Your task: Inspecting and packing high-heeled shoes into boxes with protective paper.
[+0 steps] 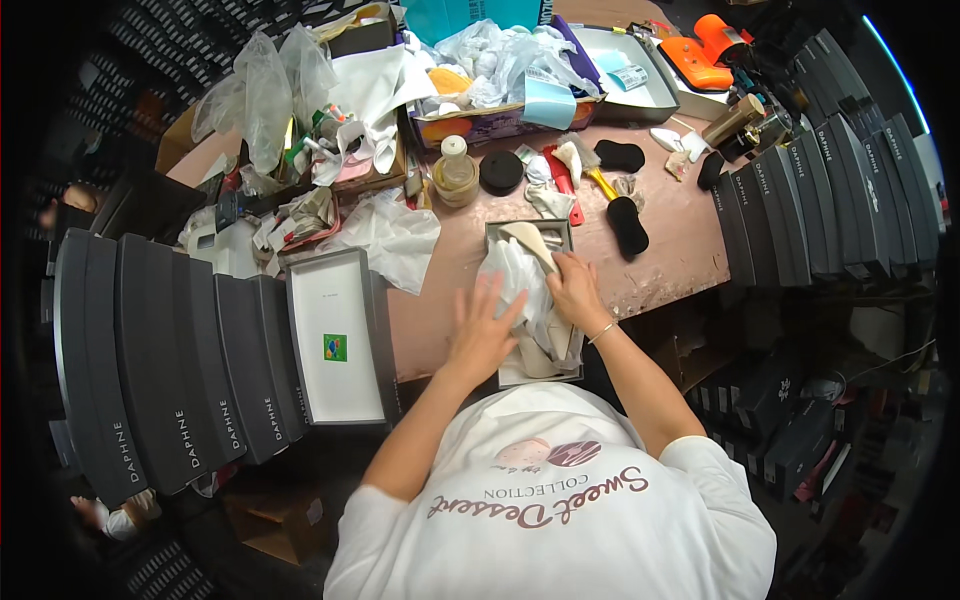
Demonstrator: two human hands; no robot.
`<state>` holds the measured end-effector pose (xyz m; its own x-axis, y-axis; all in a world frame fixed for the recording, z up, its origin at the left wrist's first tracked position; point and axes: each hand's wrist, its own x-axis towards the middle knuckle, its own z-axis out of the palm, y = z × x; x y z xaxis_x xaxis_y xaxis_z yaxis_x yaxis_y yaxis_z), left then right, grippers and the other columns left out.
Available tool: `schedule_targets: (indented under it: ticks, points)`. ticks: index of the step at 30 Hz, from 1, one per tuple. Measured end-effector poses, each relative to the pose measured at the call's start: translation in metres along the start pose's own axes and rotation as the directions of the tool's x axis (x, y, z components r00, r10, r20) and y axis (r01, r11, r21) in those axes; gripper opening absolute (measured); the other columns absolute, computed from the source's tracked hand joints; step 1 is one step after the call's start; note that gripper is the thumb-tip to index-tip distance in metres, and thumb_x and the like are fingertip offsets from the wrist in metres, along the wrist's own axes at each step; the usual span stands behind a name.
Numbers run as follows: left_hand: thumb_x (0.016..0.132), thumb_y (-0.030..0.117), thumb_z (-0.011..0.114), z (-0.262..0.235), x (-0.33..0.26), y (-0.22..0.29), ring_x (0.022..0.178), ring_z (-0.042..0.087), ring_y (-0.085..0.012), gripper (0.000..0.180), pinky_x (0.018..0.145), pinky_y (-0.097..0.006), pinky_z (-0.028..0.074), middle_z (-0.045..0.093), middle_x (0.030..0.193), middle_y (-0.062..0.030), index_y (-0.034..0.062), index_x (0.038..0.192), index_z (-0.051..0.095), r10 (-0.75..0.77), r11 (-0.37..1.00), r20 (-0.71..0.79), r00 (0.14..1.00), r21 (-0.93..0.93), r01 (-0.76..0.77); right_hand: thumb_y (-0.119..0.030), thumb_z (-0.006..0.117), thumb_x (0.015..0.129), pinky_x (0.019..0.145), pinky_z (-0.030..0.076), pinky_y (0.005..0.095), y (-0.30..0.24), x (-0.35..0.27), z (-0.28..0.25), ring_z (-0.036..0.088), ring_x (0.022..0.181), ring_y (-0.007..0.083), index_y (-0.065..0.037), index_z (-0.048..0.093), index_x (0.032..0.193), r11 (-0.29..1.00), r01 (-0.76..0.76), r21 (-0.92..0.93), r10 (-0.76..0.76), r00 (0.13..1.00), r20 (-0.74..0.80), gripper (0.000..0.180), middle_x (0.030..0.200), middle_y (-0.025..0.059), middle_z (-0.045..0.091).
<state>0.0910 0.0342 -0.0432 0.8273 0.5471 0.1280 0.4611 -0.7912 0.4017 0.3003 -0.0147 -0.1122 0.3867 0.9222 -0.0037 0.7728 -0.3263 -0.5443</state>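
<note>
An open shoebox (538,378) stands on the workbench in front of me. Inside lies a pair of cream dress shoes: one shoe (528,240) at the far end, the other (536,358) at the near end. Crumpled white tissue paper (512,268) lies between and over them. My right hand (577,290) is closed on the right side of the far shoe. Over the box's left edge my left hand (484,328) has its fingers spread, slightly blurred, with nothing in them. Part of the shoes is hidden by the tissue and my hands.
An upturned white-lined box lid (335,345) leans against grey shoeboxes (160,360) on the left. More grey boxes (800,215) stand at right. Beyond are a glass jar (456,178), black sponges (627,228), a yellow-handled brush (600,182) and a carton (500,122) of plastic bags.
</note>
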Motion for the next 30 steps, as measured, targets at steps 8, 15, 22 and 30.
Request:
schedule_targets:
  ticks: [8,15,22,30]
  points:
    - [0.079,-0.001,0.051,-0.012,0.005,-0.092,0.095,0.056,-0.0350,0.020,0.085,-0.041,0.046,0.061,0.097,-0.0159,-0.0004,0.095,0.062,-0.529,0.812,-0.374,0.761,-0.485,0.326,-0.009,0.046,0.089,0.074,0.047,0.0222,0.028,-0.026,-0.046,0.058,0.083,0.0080,0.004,0.057,0.116,0.215,-0.252,0.944,0.445,0.885,0.135,0.032,0.097,0.0038,0.063]
    - [0.075,-0.001,0.055,-0.059,0.006,-0.130,0.109,0.052,-0.0346,0.030,0.094,-0.043,0.042,0.059,0.107,-0.0215,-0.0017,0.104,0.064,-0.273,0.942,-0.231,0.934,0.132,0.308,-0.004,0.047,0.084,0.079,0.047,0.0311,0.013,-0.035,-0.077,0.060,0.088,0.0189,-0.001,0.061,0.112,0.845,-0.072,0.530,0.104,0.994,-0.029,0.032,0.099,0.0073,0.065]
    - [0.094,0.049,0.048,0.004,0.010,-0.054,0.119,0.048,-0.0177,0.069,0.099,-0.031,0.041,0.050,0.129,-0.0094,0.0051,0.143,0.029,0.205,-0.319,0.753,0.625,-0.553,0.770,-0.013,0.064,0.074,0.085,0.042,0.0336,-0.094,-0.009,-0.058,0.057,0.099,0.0268,-0.008,0.064,0.097,0.606,0.750,0.265,-0.796,0.576,0.189,0.023,0.093,0.0094,0.063]
    - [0.091,0.055,0.045,0.020,-0.052,-0.053,0.103,0.061,-0.0362,0.070,0.080,-0.040,0.056,0.058,0.117,-0.0217,-0.0003,0.135,0.040,-0.063,-0.765,0.639,0.767,-0.524,0.373,-0.010,0.055,0.080,0.073,0.048,0.0412,0.036,0.090,0.005,0.063,0.084,0.0254,-0.005,0.063,0.084,0.767,0.616,-0.181,-0.548,0.775,0.315,0.010,0.085,0.0098,0.062]
